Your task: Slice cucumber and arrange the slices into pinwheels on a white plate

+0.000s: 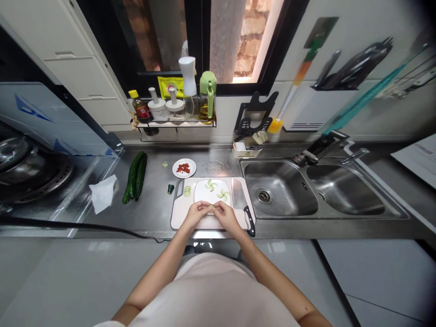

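Note:
My left hand (196, 211) and my right hand (224, 212) meet over the near edge of a white square plate (200, 193). Between their fingertips they pinch a small green cucumber slice (211, 207), mostly hidden by the fingers. Two pinwheel-like groups of cucumber pieces (223, 195) lie on the plate. The plate rests on a pale cutting board (180, 218). Several round cucumber slices (187, 191) sit at the board's left. Along its right side lies a knife (250, 221) with a black handle.
Two whole cucumbers (135, 177) and a white paper towel (102, 193) lie to the left. A small plate of red pieces (184, 168) stands behind the board, near a cucumber end (170, 188). A double sink (282, 190) is at right; a bottle rack (177, 122) hangs behind.

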{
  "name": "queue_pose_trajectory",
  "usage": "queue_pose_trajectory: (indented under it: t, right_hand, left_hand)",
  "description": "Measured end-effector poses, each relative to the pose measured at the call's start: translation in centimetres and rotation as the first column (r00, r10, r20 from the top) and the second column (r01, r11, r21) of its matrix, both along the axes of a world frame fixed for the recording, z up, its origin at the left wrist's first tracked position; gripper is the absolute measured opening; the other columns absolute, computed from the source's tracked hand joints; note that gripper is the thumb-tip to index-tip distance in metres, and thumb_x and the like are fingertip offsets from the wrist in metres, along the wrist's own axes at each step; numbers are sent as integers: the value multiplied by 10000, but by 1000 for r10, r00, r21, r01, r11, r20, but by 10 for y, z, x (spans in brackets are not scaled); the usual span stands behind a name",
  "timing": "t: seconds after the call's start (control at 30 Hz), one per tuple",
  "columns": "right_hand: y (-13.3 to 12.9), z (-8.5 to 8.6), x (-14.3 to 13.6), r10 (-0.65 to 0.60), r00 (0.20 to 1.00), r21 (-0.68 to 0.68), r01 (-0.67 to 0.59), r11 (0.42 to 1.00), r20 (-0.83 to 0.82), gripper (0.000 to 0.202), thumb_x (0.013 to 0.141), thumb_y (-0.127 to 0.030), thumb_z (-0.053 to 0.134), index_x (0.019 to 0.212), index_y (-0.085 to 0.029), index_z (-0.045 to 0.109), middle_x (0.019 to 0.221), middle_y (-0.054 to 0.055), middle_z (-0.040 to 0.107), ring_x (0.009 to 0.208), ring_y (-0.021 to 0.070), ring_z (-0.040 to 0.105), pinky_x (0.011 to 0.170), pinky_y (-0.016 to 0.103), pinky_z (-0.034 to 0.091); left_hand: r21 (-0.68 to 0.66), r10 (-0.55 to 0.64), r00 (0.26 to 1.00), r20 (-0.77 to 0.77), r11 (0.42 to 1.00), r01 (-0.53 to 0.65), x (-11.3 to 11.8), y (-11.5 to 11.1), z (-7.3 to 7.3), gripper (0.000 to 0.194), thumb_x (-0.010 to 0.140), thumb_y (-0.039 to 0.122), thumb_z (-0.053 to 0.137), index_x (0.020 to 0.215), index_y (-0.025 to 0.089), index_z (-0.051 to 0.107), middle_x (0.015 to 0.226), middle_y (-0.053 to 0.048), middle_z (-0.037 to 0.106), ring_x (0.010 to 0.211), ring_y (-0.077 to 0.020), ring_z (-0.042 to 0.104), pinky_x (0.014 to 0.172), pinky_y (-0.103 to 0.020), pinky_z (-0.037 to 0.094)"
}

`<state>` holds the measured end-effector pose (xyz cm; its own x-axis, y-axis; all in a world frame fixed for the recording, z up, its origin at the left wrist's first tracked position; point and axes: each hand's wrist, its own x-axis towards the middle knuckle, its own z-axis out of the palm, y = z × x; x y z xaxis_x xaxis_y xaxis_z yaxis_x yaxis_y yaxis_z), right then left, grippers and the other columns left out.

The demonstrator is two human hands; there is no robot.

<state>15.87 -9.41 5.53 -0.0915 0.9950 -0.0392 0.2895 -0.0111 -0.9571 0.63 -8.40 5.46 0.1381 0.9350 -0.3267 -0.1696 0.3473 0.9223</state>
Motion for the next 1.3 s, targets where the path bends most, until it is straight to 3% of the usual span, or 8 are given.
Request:
queue_pose_trajectory:
  t: [0.23, 0.57, 0.7, 0.83, 1.03, 1.3]
  right_hand:
    - [2, 9, 1, -6, 1000, 25, 5, 1000, 18, 177, 785, -358, 536, 794, -192, 594, 742, 6, 633, 692, 141, 562, 665, 262, 446]
    - [18, 13, -1, 12, 999, 26, -11, 1000, -50, 181, 772, -369, 542, 758, -191, 576, 696, -2, 596, 657, 139, 533, 643, 268, 428]
    - [25, 19, 2, -1, 999, 76, 4, 997, -33, 189, 788, -370, 541, 763, -187, 582, 722, 4, 607, 683, 138, 539, 674, 267, 428]
    - [28, 28, 6, 44, 999, 156, -45, 987, 6, 176, 819, -349, 528, 777, -190, 590, 758, 5, 626, 711, 134, 549, 695, 262, 425]
    - [28, 41, 12, 132, 978, 294, -176, 940, 163, 151, 865, -312, 522, 835, -201, 619, 805, 20, 639, 762, 146, 555, 710, 269, 413]
    - [26, 44, 15, 160, 947, 377, -262, 889, 280, 160, 903, -304, 505, 883, -213, 635, 841, 34, 633, 820, 163, 548, 755, 295, 405]
  left_hand:
    - [43, -26, 999, -25, 999, 27, -1, 0, 6, 399, 569, 389, 812, 819, 117, 663, 669, -7, 628, 635, -98, 562, 643, -220, 430]
    - [88, 82, 993, -82, 993, -75, -3, 2, 17, 426, 605, 455, 775, 834, 140, 604, 642, 17, 595, 584, -74, 518, 571, -189, 380]
    - [-104, 5, 992, -124, 994, -18, -6, 2, 24, 484, 692, 617, 638, 746, 143, 555, 605, -11, 602, 472, -55, 444, 453, -183, 260]
    - [-344, -46, 995, 90, 936, 74, -6, 4, 30, 541, 702, 676, 589, 884, 172, 522, 621, -3, 600, 445, -53, 449, 411, -161, 162]
    - [-372, -62, 964, 259, 914, 159, -5, 13, 41, 448, 708, 553, 660, 926, 191, 512, 614, 26, 562, 445, -39, 449, 396, -133, 169]
    - [-301, -24, 980, 197, 950, 84, -5, 18, 47, 422, 653, 367, 732, 980, 197, 527, 717, 9, 599, 490, -37, 472, 395, -121, 202]
